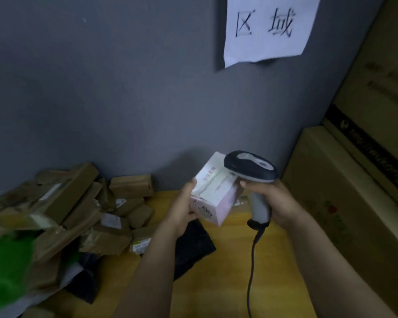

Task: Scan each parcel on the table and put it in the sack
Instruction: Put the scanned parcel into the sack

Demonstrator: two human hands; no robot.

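A white-and-pink parcel (213,195) is held tilted above the table (230,283) near its far edge, gripped from the left by the left hand (184,207). A scanner (251,168) is clasped by its handle in the right hand (274,200), head just over the parcel.

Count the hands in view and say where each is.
2. The left hand holds the white box above the table. The right hand grips the scanner just right of the box. No other hand shows.
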